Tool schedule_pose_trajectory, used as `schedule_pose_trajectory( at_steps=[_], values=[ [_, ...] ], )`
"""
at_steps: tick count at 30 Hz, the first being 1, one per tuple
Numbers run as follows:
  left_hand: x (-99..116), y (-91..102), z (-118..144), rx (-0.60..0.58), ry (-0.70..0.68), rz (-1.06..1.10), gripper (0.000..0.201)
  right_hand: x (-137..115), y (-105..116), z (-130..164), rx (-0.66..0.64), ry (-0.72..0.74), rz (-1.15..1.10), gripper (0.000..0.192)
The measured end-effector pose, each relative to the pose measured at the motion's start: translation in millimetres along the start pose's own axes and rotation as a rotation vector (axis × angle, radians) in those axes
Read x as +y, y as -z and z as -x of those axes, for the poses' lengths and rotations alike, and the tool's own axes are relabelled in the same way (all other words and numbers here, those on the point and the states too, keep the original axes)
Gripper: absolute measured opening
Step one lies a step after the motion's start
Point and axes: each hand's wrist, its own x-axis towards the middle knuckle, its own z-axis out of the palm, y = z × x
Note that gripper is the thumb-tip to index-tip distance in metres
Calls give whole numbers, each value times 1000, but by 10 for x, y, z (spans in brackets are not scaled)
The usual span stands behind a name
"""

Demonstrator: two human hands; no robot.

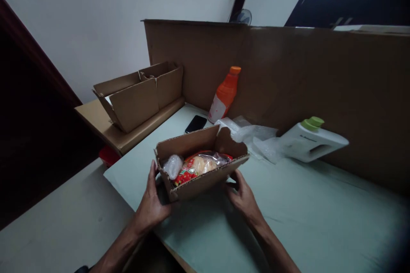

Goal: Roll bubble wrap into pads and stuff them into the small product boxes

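Note:
An open-topped cardboard box (200,184) is held between my two hands above the front of the table, tilted toward me. My left hand (153,204) grips its left end, with the thumb up along the side. My right hand (243,198) is curled at the right end, its fingertips partly hidden beneath the box. Inside lies a red printed plastic packet (205,164) with pale round pieces showing through a clear part. Beside it, at the left end, sits a small bundle in bubble wrap (173,166); what it wraps I cannot make out.
Behind the box are a black phone (196,124), an orange bottle (224,94), crumpled bubble wrap (256,134) and a white jug with a green cap (309,140). A divided cardboard box (136,106) stands at the left. A tall cardboard panel (288,68) borders the table (304,217).

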Motion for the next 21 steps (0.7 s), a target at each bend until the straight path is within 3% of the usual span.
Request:
schedule_pose_trajectory(
  at_steps=[5, 9, 12, 17, 21],
  values=[
    [-29, 150, -27, 407, 37, -11, 117, 18, -715, -616, -45, 141, -145, 67],
    [4, 222, -331, 605, 20, -106, 117, 106, -1197, -829, -22, 175, -137, 65],
    [46, 122, -736, 630, -3, -178, 122, 170, -1282, -775, -32, 228, -108, 61],
    [190, -14, -1426, 641, -37, -295, 127, 183, -1211, -708, -40, 274, -71, 44],
    [195, 70, -1615, 598, -66, -351, 129, 152, -1210, -671, -34, 288, 18, 34]
  ],
)
